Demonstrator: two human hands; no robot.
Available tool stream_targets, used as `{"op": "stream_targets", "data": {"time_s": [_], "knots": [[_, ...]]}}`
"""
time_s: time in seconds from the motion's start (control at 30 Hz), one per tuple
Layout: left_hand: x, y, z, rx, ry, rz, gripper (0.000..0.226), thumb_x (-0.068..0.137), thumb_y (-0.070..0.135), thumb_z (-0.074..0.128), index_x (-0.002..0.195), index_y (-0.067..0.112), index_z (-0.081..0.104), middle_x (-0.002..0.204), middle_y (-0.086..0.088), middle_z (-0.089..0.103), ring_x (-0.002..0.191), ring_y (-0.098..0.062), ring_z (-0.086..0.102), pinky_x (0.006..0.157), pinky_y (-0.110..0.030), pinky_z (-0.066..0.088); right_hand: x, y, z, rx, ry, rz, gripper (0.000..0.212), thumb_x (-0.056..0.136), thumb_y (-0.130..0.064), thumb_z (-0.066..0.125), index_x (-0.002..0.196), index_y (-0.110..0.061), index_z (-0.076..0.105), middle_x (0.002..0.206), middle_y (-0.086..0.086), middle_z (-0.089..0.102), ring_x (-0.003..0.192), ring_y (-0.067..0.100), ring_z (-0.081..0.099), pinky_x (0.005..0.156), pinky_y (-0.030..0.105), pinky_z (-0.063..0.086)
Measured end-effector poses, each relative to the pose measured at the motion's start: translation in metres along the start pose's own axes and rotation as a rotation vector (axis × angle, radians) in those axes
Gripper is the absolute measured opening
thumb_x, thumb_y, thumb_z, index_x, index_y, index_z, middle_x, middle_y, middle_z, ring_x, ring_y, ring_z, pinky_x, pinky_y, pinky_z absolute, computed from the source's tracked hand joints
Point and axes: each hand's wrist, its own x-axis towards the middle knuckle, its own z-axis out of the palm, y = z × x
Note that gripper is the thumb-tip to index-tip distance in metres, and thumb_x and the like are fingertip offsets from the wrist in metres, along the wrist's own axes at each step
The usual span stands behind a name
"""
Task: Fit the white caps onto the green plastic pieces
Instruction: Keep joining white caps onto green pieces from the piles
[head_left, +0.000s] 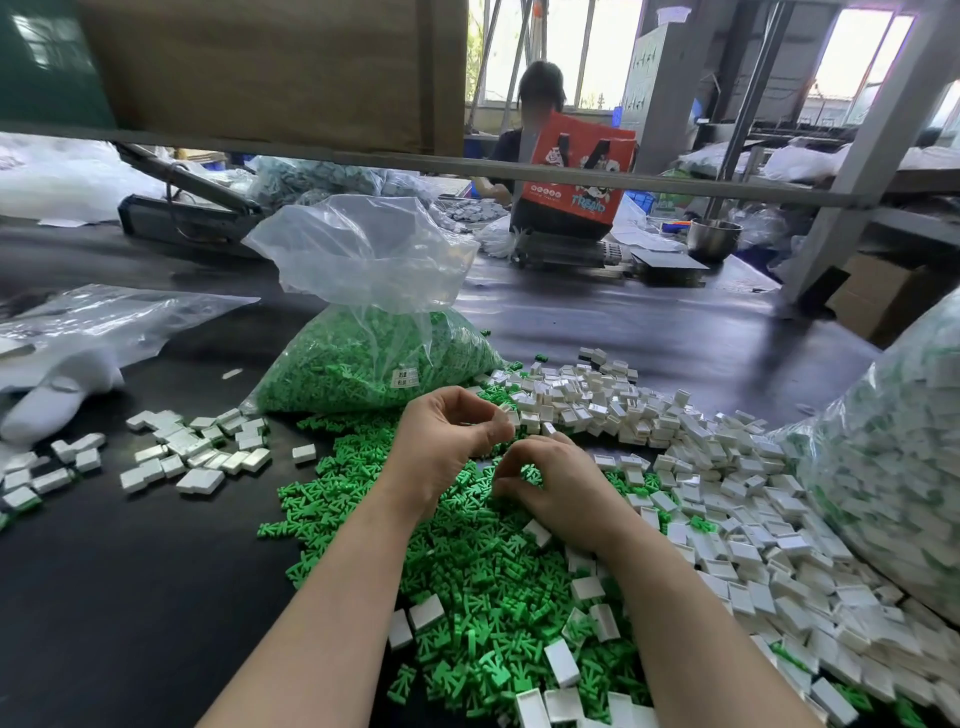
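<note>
Counter: dark, matte counter (156, 571), with loose parts across its near half.
Room: workshop with windows at the back; a second person (535, 124) sits at the far side behind a red bag (576, 171); a metal bowl (714, 239) stands further right.
Green stock: an open clear bag of green plastic pieces (374, 364) stands behind the hands; a loose heap of green plastic pieces (467, 582) lies under both forearms.
White stock: a pile of white caps (701, 467) runs along the right, touching the green heap; a large clear bag of mixed parts (893, 467) sits at the right edge.
Finished lot: a scatter of capped pieces (197, 447) lies to the left, apart from the heaps.
Left hand: left hand (447, 436) raised above the green heap, fingers curled, tips pinched at a small white part; contents not clearly visible.
Right hand: right hand (556, 483) low on the heap, fingers curled around a green piece.
Spacing: the two hands are just beside each other, fingertips nearly meeting.
</note>
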Motion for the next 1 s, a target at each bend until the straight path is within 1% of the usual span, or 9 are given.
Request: {"op": "stream_targets", "data": {"time_s": [0.1,0.17,0.27,0.4,0.5,0.57,0.67,0.83,1.0], "knots": [[0.0,0.001,-0.002,-0.051,0.024,-0.015,0.028,0.063,0.019,0.083,0.082,0.009,0.067,0.071,-0.003,0.069,0.065,-0.014,0.062,0.065,-0.026,0.055,0.0,-0.001,0.0,0.082,0.066,0.023,0.001,0.09,-0.027,0.07,0.09,-0.026,0.069,0.086,-0.017,0.065,0.086,0.005,0.058,0.084,0.025,0.045],[0.001,0.001,-0.004,-0.123,0.005,-0.047,0.033,0.06,0.018,0.082,0.089,0.011,0.068,0.072,0.0,0.071,0.069,-0.014,0.065,0.067,-0.027,0.056,0.0,0.0,-0.002,0.223,0.14,0.053,0.003,0.089,-0.021,0.071,0.091,-0.023,0.071,0.084,-0.013,0.069,0.078,0.002,0.063,0.075,0.019,0.05],[0.003,0.0,-0.007,-0.242,-0.043,-0.12,0.031,0.06,0.012,0.081,0.09,0.014,0.071,0.076,-0.001,0.072,0.074,-0.017,0.067,0.072,-0.03,0.059,-0.002,0.002,-0.007,0.504,0.226,0.098,0.012,0.089,-0.011,0.069,0.094,-0.022,0.071,0.086,-0.006,0.072,0.078,0.003,0.067,0.073,0.018,0.053],[0.004,-0.004,-0.005,-0.319,-0.055,-0.206,0.031,0.056,0.002,0.08,0.084,0.013,0.071,0.076,-0.004,0.072,0.072,-0.017,0.07,0.065,-0.026,0.059,-0.005,0.003,-0.012,0.868,0.259,0.16,0.021,0.09,-0.002,0.065,0.099,-0.019,0.072,0.08,-0.003,0.071,0.069,0.009,0.062,0.069,0.021,0.053],[0.003,-0.005,-0.003,-0.319,-0.056,-0.238,0.038,0.054,0.002,0.082,0.089,0.009,0.068,0.078,-0.006,0.073,0.072,-0.018,0.071,0.063,-0.024,0.057,-0.005,0.005,-0.013,0.997,0.243,0.188,0.028,0.089,0.005,0.062,0.112,-0.009,0.069,0.093,0.011,0.071,0.076,0.013,0.065,0.074,0.023,0.054],[0.002,-0.004,0.0,-0.262,-0.042,-0.238,0.041,0.052,0.007,0.084,0.088,0.009,0.064,0.077,-0.006,0.072,0.067,-0.018,0.071,0.058,-0.023,0.056,-0.005,0.004,-0.013,1.04,0.242,0.197,0.03,0.09,0.005,0.061,0.116,-0.007,0.068,0.101,0.015,0.069,0.08,0.017,0.064,0.077,0.025,0.055],[0.0,-0.002,0.004,-0.175,-0.036,-0.218,0.044,0.051,0.013,0.086,0.086,0.011,0.06,0.071,-0.005,0.07,0.054,-0.015,0.065,0.047,-0.023,0.05,-0.005,0.003,-0.014,1.097,0.265,0.199,0.025,0.092,0.004,0.058,0.111,-0.006,0.07,0.095,0.012,0.07,0.079,0.019,0.063,0.077,0.026,0.056],[-0.001,0.001,0.007,-0.149,-0.078,-0.176,0.042,0.05,0.013,0.084,0.081,0.011,0.057,0.06,0.001,0.067,0.054,-0.014,0.064,0.056,-0.025,0.057,-0.005,0.004,-0.017,1.24,0.285,0.245,0.017,0.084,-0.001,0.065,0.099,-0.005,0.071,0.087,0.014,0.07,0.075,0.021,0.065,0.07,0.027,0.058],[-0.003,-0.001,0.009,-0.201,-0.081,-0.142,0.033,0.058,0.012,0.082,0.084,0.008,0.063,0.064,-0.001,0.069,0.056,-0.014,0.066,0.054,-0.024,0.055,-0.005,0.002,-0.018,1.344,0.293,0.256,0.027,0.072,-0.011,0.069,0.097,-0.003,0.07,0.081,0.013,0.074,0.067,0.015,0.069,0.059,0.02,0.057]]}}
